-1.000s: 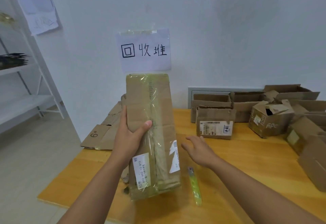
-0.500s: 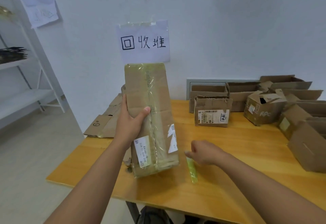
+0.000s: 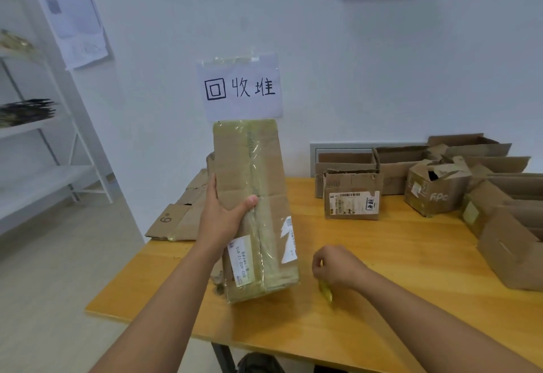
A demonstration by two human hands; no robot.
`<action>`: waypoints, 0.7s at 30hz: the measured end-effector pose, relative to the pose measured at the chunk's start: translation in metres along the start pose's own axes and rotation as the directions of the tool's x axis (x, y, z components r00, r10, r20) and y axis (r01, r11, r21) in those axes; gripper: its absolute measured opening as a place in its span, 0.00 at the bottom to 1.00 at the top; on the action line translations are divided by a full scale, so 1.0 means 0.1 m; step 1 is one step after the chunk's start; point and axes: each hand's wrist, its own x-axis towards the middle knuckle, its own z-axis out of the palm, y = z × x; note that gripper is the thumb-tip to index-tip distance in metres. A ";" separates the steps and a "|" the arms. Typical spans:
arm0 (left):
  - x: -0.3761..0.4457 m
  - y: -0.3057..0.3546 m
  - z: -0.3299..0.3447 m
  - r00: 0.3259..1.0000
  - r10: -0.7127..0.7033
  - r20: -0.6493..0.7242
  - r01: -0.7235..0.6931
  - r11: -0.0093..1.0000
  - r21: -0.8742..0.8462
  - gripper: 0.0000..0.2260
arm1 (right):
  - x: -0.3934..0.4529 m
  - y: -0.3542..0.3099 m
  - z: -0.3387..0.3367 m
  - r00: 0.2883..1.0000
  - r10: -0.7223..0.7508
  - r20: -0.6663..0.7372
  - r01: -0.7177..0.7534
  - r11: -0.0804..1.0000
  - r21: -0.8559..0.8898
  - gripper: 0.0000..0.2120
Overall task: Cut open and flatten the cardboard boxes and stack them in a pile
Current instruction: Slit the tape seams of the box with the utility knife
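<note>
Box: the tall taped box (image 3: 252, 211) stands on end at the near left of the counter (image 3: 396, 269).
Left hand: the left hand (image 3: 223, 217) grips its side, thumb in front.
Right hand: the right hand (image 3: 335, 267) curls round the green cutter (image 3: 325, 292) lying just right of the box.
Do it well: hold the box firm, cut along the tape, keep the thumb away from the blade.
Pile: flat cardboard (image 3: 176, 220) lies far left.

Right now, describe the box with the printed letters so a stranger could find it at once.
Start at the wooden table and look to the cluster of open boxes along its far right side. The printed box stands in front, right of the box with the barcode label. It alone carries pale letters on its front face.
</note>
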 end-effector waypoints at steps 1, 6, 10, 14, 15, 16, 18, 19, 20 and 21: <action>0.00 0.01 0.01 1.000 0.010 0.000 -0.010 1.000 -0.001 0.50 | 0.01 0.01 -0.07 0.997 0.008 -0.071 -0.004 0.998 0.055 0.08; -0.04 0.25 0.11 0.995 0.100 0.028 -0.099 0.994 -0.041 0.40 | -0.09 -0.12 -0.71 0.873 0.082 -0.481 0.259 0.758 0.599 0.10; -0.11 0.46 0.34 0.992 0.124 0.031 -0.118 0.982 -0.149 0.36 | -0.22 -0.33 -1.19 0.711 0.118 -0.693 0.527 0.563 0.637 0.06; -0.27 0.49 0.69 0.992 0.108 0.063 -0.099 0.987 -0.129 0.40 | -0.24 -0.47 -1.39 0.455 0.122 -0.882 0.624 0.663 0.413 0.06; -0.31 0.45 0.77 0.993 0.100 0.069 -0.092 0.990 -0.107 0.43 | -0.23 -0.48 -1.39 0.412 0.105 -0.905 0.621 0.695 0.363 0.07; -0.35 0.43 0.84 0.993 0.094 0.076 -0.088 0.993 -0.079 0.45 | -0.22 -0.48 -1.38 0.386 0.093 -0.918 0.613 0.718 0.330 0.07; -0.39 0.39 0.94 0.994 0.078 0.075 -0.077 0.997 -0.015 0.47 | -0.17 -0.45 -1.33 0.368 0.084 -0.926 0.593 0.746 0.303 0.05; -0.38 0.37 0.96 0.995 0.078 0.067 -0.078 0.997 0.002 0.48 | -0.14 -0.43 -1.31 0.368 0.080 -0.926 0.584 0.755 0.297 0.04; -0.37 0.34 0.97 0.995 0.084 0.060 -0.085 0.996 0.005 0.47 | -0.10 -0.40 -1.29 0.364 0.062 -0.929 0.577 0.768 0.278 0.03; -0.36 0.33 0.96 0.994 0.093 0.057 -0.094 0.996 0.000 0.47 | -0.07 -0.39 -1.28 0.356 0.034 -0.934 0.577 0.778 0.248 0.04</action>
